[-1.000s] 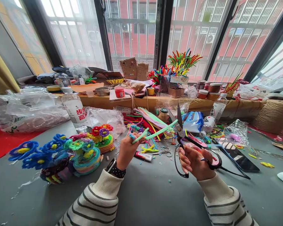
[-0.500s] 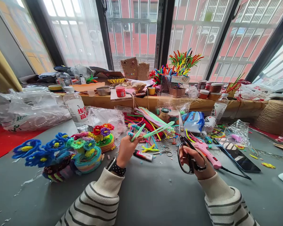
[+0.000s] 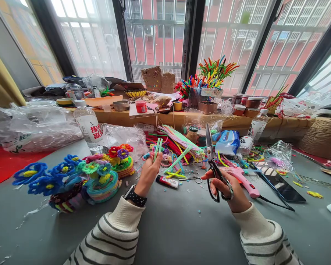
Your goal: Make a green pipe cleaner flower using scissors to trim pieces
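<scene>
- The left hand (image 3: 148, 172) has its fingers pinched shut on short pale green fuzzy sticks (image 3: 157, 148), which point up above the middle of the table.
- The right hand (image 3: 229, 188) has its fingers bent around the black handles of the scissors (image 3: 209, 152); one finger sticks out. The blades point up and look almost closed.
- The left bottle (image 3: 87, 123) has big red writing on a white label: I can read "步" and "高".
- The right bottle (image 3: 256, 127) shows "开水" in red. A bottle lying down (image 3: 245, 144) is near it, with writing I can't read.
- The small red and white tube (image 3: 167, 182) has words too tiny to read, and so does the blue packet (image 3: 227, 142).
- The table (image 3: 179, 228) is smooth and gray, with little blue bits on it.
- Fuzzy flowers (image 3: 64, 169) sit on the left. A pink glue gun (image 3: 248, 185) and a dark phone (image 3: 281, 184) lie on the right.
- A brown ledge (image 3: 113, 119) runs along the back, full of jars and craft things.
- Big windows behind it show bars and a pink building (image 3: 173, 49).
</scene>
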The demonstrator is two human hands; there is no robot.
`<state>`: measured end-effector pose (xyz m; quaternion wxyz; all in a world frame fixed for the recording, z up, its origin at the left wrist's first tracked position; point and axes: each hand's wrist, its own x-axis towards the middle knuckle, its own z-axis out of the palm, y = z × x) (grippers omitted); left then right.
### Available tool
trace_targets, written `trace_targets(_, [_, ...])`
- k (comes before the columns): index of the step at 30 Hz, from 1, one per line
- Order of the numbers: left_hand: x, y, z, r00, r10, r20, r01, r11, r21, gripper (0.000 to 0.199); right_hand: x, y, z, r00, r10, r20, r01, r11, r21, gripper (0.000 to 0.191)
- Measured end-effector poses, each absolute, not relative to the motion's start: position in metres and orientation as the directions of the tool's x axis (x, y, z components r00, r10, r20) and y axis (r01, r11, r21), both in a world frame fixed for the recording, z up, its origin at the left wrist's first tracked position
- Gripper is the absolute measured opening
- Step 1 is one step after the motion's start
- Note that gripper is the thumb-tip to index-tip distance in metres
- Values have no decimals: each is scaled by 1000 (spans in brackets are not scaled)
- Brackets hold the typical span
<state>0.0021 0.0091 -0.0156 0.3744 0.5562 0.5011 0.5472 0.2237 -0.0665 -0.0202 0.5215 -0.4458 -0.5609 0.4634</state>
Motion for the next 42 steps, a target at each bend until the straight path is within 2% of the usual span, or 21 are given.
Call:
trace_targets(3, [3, 8, -12, -71, 983, 169, -42, -172, 984, 27, 224, -65, -26, -90, 979, 182, -11, 181, -983, 43])
trace_targets(7, [1, 4, -6, -63, 976, 209, -103, -215, 971, 22, 223, -64, -32, -187, 955, 231, -22, 231, -973, 51])
trace_targets(14, [1, 4, -4, 3, 991, 136, -407, -123, 905, 14, 222, -64, -31, -235, 947, 218, -22, 219, -976, 54])
trace_targets(17, [2, 1, -1, 50, 993, 107, -480, -70, 874, 12, 222, -64, -30, -252, 947, 197, -18, 199, -980, 53])
trace_targets(21, [2, -5, 4, 204, 964, 170, -504, -46, 863, 18, 221, -64, -31, -243, 952, 187, -15, 190, -982, 53])
trace_targets(23, [2, -5, 4, 253, 950, 183, -525, -24, 851, 14, 220, -64, -33, -235, 952, 197, -18, 198, -980, 54])
trace_targets(25, [1, -4, 3, 249, 956, 154, -543, 6, 840, 6, 220, -63, -35, -232, 951, 206, -18, 207, -978, 54])
trace_targets(29, [-1, -4, 3, 240, 962, 131, -566, 29, 824, 6, 221, -63, -34, -256, 947, 193, 0, 200, -980, 55])
trace_targets(35, [-2, -10, 8, 447, 864, 231, -585, 87, 806, 29, 221, -65, -32, -271, 946, 176, 13, 186, -982, 55])
trace_targets(37, [-1, -10, 6, 424, 881, 210, -552, 68, 831, 25, 222, -64, -34, -269, 948, 173, 7, 181, -983, 55])
trace_targets(41, [4, -5, 1, 256, 956, 143, -425, -22, 905, 7, 222, -63, -37, -305, 932, 195, -36, 193, -981, 58])
trace_targets(42, [5, -4, 0, 223, 964, 147, -401, -46, 915, 7, 222, -62, -37, -331, 921, 204, -53, 198, -979, 59])
